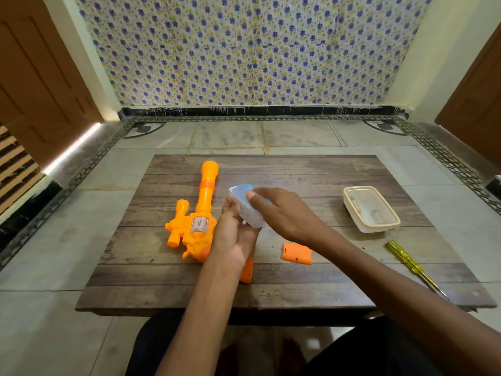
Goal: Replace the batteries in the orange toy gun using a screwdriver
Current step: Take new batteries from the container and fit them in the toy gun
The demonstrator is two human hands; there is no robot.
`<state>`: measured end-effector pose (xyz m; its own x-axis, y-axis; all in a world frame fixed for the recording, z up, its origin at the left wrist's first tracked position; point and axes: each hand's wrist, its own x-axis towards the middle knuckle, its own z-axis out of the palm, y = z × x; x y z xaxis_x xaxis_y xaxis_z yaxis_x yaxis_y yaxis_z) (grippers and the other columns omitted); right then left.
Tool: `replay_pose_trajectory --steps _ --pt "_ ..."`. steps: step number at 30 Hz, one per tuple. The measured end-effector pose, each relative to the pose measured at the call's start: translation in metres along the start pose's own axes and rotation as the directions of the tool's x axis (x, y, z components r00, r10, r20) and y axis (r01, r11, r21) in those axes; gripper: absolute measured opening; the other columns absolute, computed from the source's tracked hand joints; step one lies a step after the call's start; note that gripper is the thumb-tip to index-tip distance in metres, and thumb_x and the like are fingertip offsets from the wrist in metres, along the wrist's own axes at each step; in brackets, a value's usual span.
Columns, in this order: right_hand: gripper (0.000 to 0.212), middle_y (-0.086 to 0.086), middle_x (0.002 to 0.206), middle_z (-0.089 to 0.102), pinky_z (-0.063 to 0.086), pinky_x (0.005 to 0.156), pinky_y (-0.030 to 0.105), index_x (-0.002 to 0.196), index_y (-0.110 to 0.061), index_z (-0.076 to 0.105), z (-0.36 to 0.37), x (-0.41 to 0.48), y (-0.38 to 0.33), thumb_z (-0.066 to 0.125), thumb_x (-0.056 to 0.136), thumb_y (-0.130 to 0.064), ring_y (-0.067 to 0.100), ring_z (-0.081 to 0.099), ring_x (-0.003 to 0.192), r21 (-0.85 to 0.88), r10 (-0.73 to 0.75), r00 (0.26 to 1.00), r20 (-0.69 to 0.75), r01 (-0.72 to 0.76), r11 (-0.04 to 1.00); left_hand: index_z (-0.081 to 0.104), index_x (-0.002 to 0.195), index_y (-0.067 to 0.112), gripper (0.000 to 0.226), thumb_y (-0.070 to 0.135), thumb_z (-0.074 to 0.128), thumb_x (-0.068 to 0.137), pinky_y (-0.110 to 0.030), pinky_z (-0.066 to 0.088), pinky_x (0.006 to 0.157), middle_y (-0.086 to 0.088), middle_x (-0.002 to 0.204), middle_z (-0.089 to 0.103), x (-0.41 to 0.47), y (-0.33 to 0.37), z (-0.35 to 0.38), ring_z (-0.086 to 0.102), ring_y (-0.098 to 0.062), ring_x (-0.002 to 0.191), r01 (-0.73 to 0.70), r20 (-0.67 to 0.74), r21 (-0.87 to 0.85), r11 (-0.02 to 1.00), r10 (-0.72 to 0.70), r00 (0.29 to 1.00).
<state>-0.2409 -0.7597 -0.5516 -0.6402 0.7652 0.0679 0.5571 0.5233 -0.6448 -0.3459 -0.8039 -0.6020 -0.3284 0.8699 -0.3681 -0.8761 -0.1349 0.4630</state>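
One toy gun [202,213], one cover [296,253], one screwdriver [406,260], one box [250,217], one tub [374,229]

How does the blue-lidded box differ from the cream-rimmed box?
The blue-lidded box is held tilted in the left hand, the right hand pinching its lid; the cream-rimmed box sits flat on the table, untouched. The first is lidded, the second open. Both are translucent rounded rectangles.

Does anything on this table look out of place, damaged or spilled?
Only the orange cover lies loose on the table, apart from the toy gun; this suits a battery change. Left hand and right hand hold a small box. Nothing looks spilled or broken.
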Motion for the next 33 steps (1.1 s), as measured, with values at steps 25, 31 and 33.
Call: replay_pose_trajectory --steps 25,31,33 --pt "0.037 -0.006 0.110 0.068 0.054 0.084 0.032 0.112 -0.027 0.070 -0.051 0.003 0.036 0.080 0.078 -0.017 0.007 0.061 0.096 0.002 0.014 1.000 -0.001 -0.014 1.000 0.048 0.138 0.002 0.058 0.047 0.044 0.102 -0.049 0.058 0.088 -0.024 0.132 0.061 -0.010 0.001 0.013 0.064 -0.036 0.117 -0.022 0.060 0.428 0.904 -0.004 0.998" --pt "0.053 0.009 0.101 0.065 0.057 0.058 0.029 0.102 -0.012 0.061 -0.034 -0.008 0.030 0.029 0.103 -0.053 0.020 0.065 0.085 0.613 0.499 0.865 -0.057 -0.364 0.702 0.037 0.144 -0.004 0.051 0.026 0.046 0.104 -0.043 0.057 0.092 -0.027 0.143 0.050 -0.012 -0.011 0.026 0.054 -0.036 0.129 -0.123 0.041 0.345 0.931 0.116 0.992" --pt "0.052 0.007 0.095 0.059 0.058 0.060 0.034 0.092 -0.016 0.055 -0.031 -0.007 0.026 0.024 0.102 -0.057 0.020 0.061 0.082 0.649 0.592 0.799 -0.105 -0.396 0.649 0.037 0.144 -0.005 0.049 0.023 0.043 0.105 -0.049 0.046 0.108 -0.028 0.143 0.049 -0.017 -0.016 0.028 0.051 -0.038 0.131 -0.116 0.066 0.350 0.929 0.099 0.993"
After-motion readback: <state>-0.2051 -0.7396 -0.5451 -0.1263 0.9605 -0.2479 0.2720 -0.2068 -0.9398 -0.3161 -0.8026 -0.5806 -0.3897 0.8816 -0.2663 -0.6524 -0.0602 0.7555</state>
